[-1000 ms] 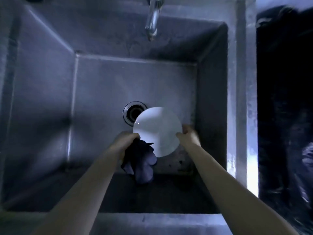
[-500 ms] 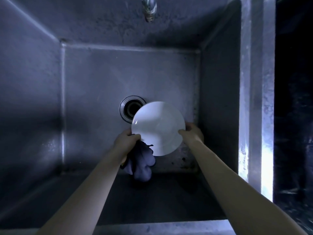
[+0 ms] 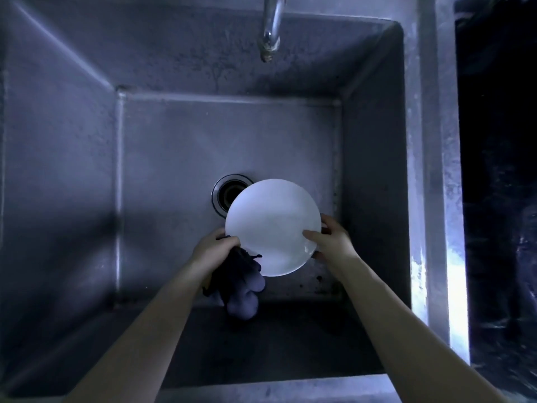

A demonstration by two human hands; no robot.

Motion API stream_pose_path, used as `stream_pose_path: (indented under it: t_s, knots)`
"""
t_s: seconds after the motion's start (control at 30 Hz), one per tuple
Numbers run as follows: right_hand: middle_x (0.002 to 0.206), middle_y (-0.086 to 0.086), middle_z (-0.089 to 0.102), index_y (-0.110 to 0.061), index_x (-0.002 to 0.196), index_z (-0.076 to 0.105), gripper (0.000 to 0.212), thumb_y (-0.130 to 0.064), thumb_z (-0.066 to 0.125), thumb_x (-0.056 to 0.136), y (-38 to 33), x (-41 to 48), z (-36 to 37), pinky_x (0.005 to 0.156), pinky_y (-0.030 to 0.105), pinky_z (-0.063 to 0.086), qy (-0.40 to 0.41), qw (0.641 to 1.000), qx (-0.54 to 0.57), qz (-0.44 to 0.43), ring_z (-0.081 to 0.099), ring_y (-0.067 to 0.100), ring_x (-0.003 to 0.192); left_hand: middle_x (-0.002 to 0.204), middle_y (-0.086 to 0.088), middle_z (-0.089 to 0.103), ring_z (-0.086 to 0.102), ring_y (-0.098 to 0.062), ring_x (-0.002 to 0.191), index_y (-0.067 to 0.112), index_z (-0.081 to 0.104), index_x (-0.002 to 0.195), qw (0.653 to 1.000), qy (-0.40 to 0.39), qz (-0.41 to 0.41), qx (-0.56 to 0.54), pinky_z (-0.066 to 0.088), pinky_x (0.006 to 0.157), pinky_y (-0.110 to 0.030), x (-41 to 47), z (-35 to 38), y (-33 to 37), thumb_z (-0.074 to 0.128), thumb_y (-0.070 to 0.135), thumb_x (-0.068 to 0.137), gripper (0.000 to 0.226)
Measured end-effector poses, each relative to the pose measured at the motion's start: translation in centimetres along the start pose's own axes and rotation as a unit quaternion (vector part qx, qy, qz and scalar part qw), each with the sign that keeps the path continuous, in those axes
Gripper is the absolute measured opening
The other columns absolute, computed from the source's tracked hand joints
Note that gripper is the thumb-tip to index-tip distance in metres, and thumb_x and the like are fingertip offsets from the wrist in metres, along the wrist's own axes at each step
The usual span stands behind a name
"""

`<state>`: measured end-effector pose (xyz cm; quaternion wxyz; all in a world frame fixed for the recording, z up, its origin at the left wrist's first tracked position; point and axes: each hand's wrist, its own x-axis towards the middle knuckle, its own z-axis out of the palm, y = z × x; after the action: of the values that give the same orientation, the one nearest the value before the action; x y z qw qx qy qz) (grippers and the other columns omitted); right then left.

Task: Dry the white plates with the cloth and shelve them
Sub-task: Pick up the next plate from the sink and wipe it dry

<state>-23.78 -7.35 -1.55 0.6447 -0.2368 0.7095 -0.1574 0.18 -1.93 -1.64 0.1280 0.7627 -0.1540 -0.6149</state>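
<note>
A round white plate [image 3: 271,225] is held above the sink basin, partly covering the drain. My right hand [image 3: 331,238] grips its right rim, thumb on the upper face and fingers behind the edge. My left hand [image 3: 215,247] holds a dark cloth [image 3: 238,283] against the plate's lower left edge; the cloth hangs in folds below the hand. The underside of the plate is hidden.
A deep steel sink [image 3: 72,170] fills the view, with a round drain [image 3: 225,193] in its floor and a tap spout [image 3: 270,30] at the top middle. The sink's right rim [image 3: 433,199] borders a dark area at the far right.
My right thumb has moved further onto the plate's face. The plate sits slightly higher and flatter toward me. My left hand and cloth stay at the lower left edge.
</note>
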Motion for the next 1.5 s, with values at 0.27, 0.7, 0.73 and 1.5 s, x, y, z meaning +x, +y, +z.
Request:
stream_pose_path:
  t_s: [0.27,0.7,0.73,1.5]
  knots:
    - [0.096,-0.001,0.071,-0.023,0.111,0.064,0.034,0.004,0.058,0.092,-3.2,-5.0,0.8,0.061,0.036,0.057,-0.062,0.992,0.098,-0.058,0.067,0.027,0.087,0.08,0.006,0.074,0.066,-0.004,0.072,0.027,0.07,0.087,0.998,-0.003,0.054,-0.042,0.046,0.071,-0.025,-4.1,-3.2,2.1,0.06,0.031,0.064,0.025]
    - [0.121,0.013,0.068,-0.025,0.12,0.066,0.043,0.006,0.057,0.091,-8.9,-14.6,-2.4,0.065,0.036,0.059,-0.111,0.962,0.193,-0.158,0.07,0.032,0.1,0.106,0.02,0.063,0.06,0.0,0.099,0.037,0.051,0.13,0.933,0.168,0.269,-0.171,0.047,0.076,-0.023,-20.6,-7.7,9.8,0.064,0.011,0.063,0.072]
    - [0.12,0.014,0.068,-0.025,0.12,0.066,0.043,0.006,0.056,0.091,-8.9,-15.5,-2.7,0.064,0.036,0.059,-0.121,0.959,0.199,-0.161,0.069,0.033,0.1,0.109,0.021,0.062,0.059,0.003,0.101,0.037,0.049,0.132,0.923,0.18,0.298,-0.166,0.047,0.08,-0.021,-22.0,-7.8,10.1,0.063,0.002,0.068,0.074]
    - [0.102,0.016,0.075,-0.017,0.115,0.072,0.041,0.008,0.053,0.09,-11.8,-27.0,-4.4,0.062,0.04,0.06,-0.191,0.894,0.277,-0.295,0.074,0.03,0.084,0.115,0.008,0.059,0.057,-0.019,0.107,0.024,0.066,0.123,0.675,0.272,0.592,0.346,0.048,0.089,-0.035,-31.1,-4.6,11.5,0.075,0.021,0.075,0.049]
